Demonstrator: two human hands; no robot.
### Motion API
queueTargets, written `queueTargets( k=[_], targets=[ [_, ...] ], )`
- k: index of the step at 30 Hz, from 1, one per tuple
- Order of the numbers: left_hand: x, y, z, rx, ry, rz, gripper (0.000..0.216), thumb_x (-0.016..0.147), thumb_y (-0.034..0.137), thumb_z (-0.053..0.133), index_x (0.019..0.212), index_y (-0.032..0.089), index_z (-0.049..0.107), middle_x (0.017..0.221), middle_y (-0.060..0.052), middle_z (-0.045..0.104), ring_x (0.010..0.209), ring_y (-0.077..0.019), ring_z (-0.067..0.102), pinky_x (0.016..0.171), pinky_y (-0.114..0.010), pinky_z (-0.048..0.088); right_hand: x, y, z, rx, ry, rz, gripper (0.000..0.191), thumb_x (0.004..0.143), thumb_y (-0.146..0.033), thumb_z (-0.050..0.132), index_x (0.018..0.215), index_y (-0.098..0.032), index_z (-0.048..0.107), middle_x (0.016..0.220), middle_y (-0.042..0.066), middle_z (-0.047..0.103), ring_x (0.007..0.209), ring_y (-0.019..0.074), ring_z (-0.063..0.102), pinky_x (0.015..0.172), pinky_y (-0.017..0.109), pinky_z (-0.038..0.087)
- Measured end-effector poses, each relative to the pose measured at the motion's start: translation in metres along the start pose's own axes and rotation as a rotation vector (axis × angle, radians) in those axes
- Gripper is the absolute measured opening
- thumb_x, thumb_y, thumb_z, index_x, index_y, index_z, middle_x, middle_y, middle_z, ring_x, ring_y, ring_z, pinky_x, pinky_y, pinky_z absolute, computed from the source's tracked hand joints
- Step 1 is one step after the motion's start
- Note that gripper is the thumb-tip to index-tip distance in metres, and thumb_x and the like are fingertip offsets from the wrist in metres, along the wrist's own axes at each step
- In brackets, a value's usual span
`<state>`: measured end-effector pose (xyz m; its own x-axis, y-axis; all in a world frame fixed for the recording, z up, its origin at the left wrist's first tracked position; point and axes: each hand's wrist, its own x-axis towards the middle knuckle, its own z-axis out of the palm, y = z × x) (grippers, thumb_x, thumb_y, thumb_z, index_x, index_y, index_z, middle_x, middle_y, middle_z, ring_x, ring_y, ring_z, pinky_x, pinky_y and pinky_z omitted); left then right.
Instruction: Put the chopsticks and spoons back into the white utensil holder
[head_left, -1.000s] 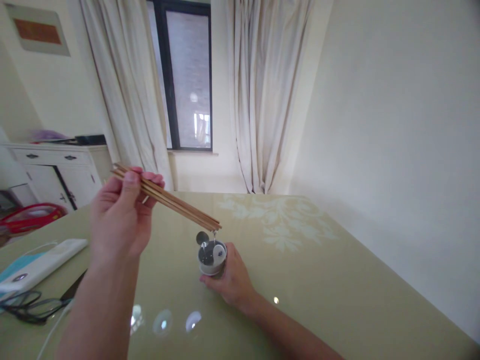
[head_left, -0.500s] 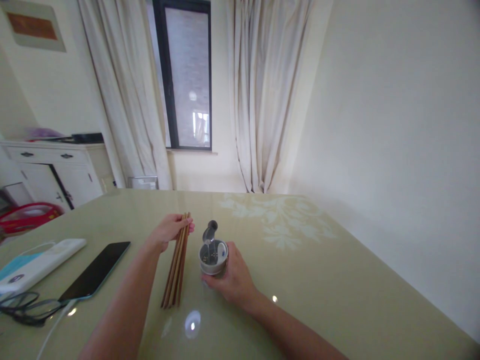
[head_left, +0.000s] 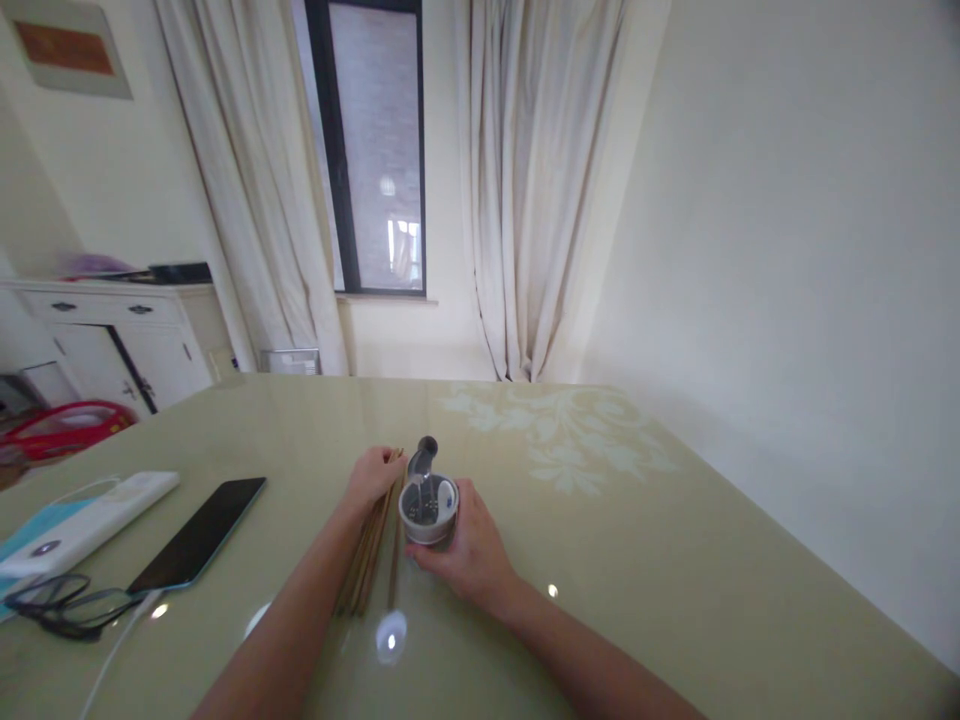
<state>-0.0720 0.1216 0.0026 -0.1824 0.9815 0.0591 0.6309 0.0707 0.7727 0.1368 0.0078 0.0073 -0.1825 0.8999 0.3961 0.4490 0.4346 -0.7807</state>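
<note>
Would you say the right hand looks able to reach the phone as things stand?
Probably not easily: the right hand holds the cup, and the left forearm and chopsticks lie between it and the phone.

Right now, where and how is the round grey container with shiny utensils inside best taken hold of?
Probably best by the outer wall of the container, from the right, where the right hand holds it. Its curved wall suits a wrapping grip; shiny utensils stick up from its open top, and brown wooden chopsticks and the left hand crowd its left side.
</note>
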Motion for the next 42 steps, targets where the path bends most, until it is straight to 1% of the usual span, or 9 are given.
queueTargets(
  k=[6, 11, 15, 20, 26, 31, 35, 38, 42],
  targets=[
    [-0.004, 0.004, -0.005, 0.087, -0.040, -0.007, 0.023, 0.071, 0.040, 0.073, 0.068, 0.017, 0.072, 0.068, -0.006, 0.074, 0.081, -0.0288, 0.071, 0.066, -0.030, 0.043, 0.001, 0.000, -0.002, -0.001, -0.012, 0.011, 0.064, 0.061, -0.033, 0.094, 0.111, -0.024, 0.055, 0.113, 0.008, 0.068, 0.105, 0.0318, 0.065, 0.089, 0.043, 0.051],
    [-0.005, 0.035, -0.033, -0.021, 0.000, 0.095, 0.039, 0.080, 0.052, 0.065, 0.088, 0.015, 0.077, 0.094, -0.011, 0.080, 0.093, -0.0279, 0.072, 0.079, -0.033, 0.051, 0.005, 0.003, -0.005, -0.012, -0.046, 0.035, 0.065, 0.059, -0.036, 0.095, 0.110, -0.024, 0.056, 0.110, 0.005, 0.071, 0.101, 0.0296, 0.067, 0.084, 0.039, 0.051],
    [-0.025, 0.073, -0.059, -0.267, -0.146, 0.274, 0.056, 0.086, 0.068, 0.061, 0.098, 0.017, 0.078, 0.098, -0.010, 0.080, 0.089, -0.0254, 0.072, 0.076, -0.032, 0.053, 0.007, 0.002, -0.006, -0.048, -0.018, 0.044, 0.063, 0.059, -0.036, 0.094, 0.108, -0.024, 0.056, 0.107, 0.006, 0.071, 0.098, 0.0297, 0.067, 0.082, 0.040, 0.051],
    [-0.045, 0.092, -0.068, -0.151, -0.308, 0.380, 0.044, 0.071, 0.053, 0.084, 0.099, 0.019, 0.077, 0.089, -0.007, 0.079, 0.082, -0.0251, 0.072, 0.073, -0.033, 0.054, 0.006, 0.002, -0.006, -0.052, -0.002, 0.037, 0.063, 0.058, -0.035, 0.095, 0.106, -0.025, 0.056, 0.104, 0.005, 0.070, 0.095, 0.0295, 0.067, 0.079, 0.039, 0.051],
    [-0.045, 0.092, -0.074, -0.155, -0.263, 0.366, 0.039, 0.067, 0.041, 0.084, 0.097, 0.020, 0.072, 0.075, -0.003, 0.076, 0.072, -0.0239, 0.071, 0.068, -0.033, 0.053, 0.006, 0.004, -0.007, -0.027, -0.021, 0.045, 0.064, 0.058, -0.035, 0.095, 0.108, -0.025, 0.056, 0.106, 0.005, 0.072, 0.097, 0.0303, 0.068, 0.081, 0.040, 0.051],
    [-0.057, 0.105, -0.103, -0.337, -0.174, 0.435, 0.032, 0.072, 0.049, 0.083, 0.086, 0.020, 0.076, 0.086, -0.006, 0.079, 0.083, -0.0241, 0.072, 0.079, -0.036, 0.055, 0.006, 0.001, -0.009, -0.039, -0.029, 0.048, 0.063, 0.059, -0.033, 0.095, 0.108, -0.024, 0.057, 0.108, 0.006, 0.071, 0.100, 0.0315, 0.067, 0.083, 0.041, 0.051],
    [-0.050, 0.094, -0.120, -0.609, 0.071, 0.321, 0.046, 0.067, 0.057, 0.087, 0.094, 0.020, 0.078, 0.098, -0.007, 0.080, 0.089, -0.0208, 0.069, 0.077, -0.029, 0.054, 0.005, 0.001, -0.009, -0.030, -0.030, 0.040, 0.062, 0.060, -0.032, 0.094, 0.109, -0.024, 0.057, 0.108, 0.006, 0.071, 0.101, 0.0300, 0.067, 0.084, 0.039, 0.051],
    [-0.030, 0.069, -0.113, -0.652, 0.241, 0.221, 0.055, 0.061, 0.061, 0.086, 0.097, 0.020, 0.080, 0.095, -0.006, 0.080, 0.083, -0.0188, 0.067, 0.071, -0.026, 0.050, 0.005, 0.002, -0.009, -0.031, -0.026, 0.043, 0.062, 0.061, -0.034, 0.095, 0.108, -0.023, 0.057, 0.108, 0.006, 0.071, 0.100, 0.0293, 0.068, 0.083, 0.038, 0.051],
    [-0.007, 0.033, -0.082, -0.361, 0.148, 0.105, 0.040, 0.059, 0.052, 0.082, 0.081, 0.018, 0.082, 0.071, -0.005, 0.077, 0.069, -0.0198, 0.063, 0.063, -0.028, 0.045, 0.005, 0.003, -0.009, -0.043, -0.034, 0.039, 0.062, 0.061, -0.036, 0.095, 0.107, -0.023, 0.056, 0.109, 0.007, 0.071, 0.101, 0.0302, 0.068, 0.085, 0.040, 0.051]
  ],
)
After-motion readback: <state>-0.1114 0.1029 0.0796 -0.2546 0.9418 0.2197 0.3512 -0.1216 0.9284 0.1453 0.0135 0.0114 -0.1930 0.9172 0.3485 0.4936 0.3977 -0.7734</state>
